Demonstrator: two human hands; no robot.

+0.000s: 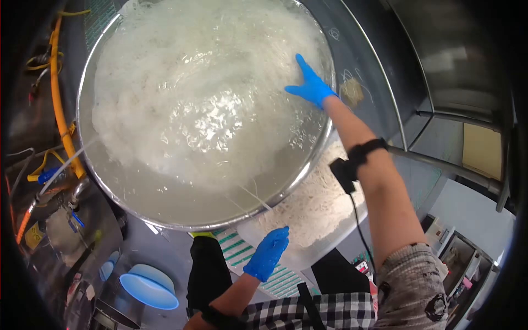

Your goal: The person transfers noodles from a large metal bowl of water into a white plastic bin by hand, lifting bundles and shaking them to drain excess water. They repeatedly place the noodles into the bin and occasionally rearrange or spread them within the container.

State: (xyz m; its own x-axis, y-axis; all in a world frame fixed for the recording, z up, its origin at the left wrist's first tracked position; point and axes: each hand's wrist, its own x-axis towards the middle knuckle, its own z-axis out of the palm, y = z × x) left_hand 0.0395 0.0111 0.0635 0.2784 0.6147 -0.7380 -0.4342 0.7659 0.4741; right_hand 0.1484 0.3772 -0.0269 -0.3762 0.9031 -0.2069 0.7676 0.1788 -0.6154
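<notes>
Head view, my feed. The right hand (312,88) is over the near-right part of a round metal vat (203,226); its gloved fingers are splayed, and I see nothing between them. Whether the fingertips touch the wet surface, I cannot tell.

The pale strand mass (165,99), fine and noodle-like, sits in cloudy water in that vat. From the right fingers it spreads mostly left and forward. I read no single long axis: the mass is broadly round.

The left hand (268,254) is outside the vat, on the wearer's side of its rim. Its fingers are together and somewhat bent; I cannot tell whether they grip anything. Just ahead and to the right of them are the floury-looking pale contents (313,209) of a white tub (300,262). Contact with the tub: not resolvable.

Key relation: the right hand is nearer the mass, directly over its edge; the vat's rim lies between the mass and the left fingers. A loose strand (256,197) crosses that rim, ahead of the left fingers, its length slanting from inside the vat toward the tub.

Also noted: light-blue basin (149,289), left of the left fingers and well apart.
</notes>
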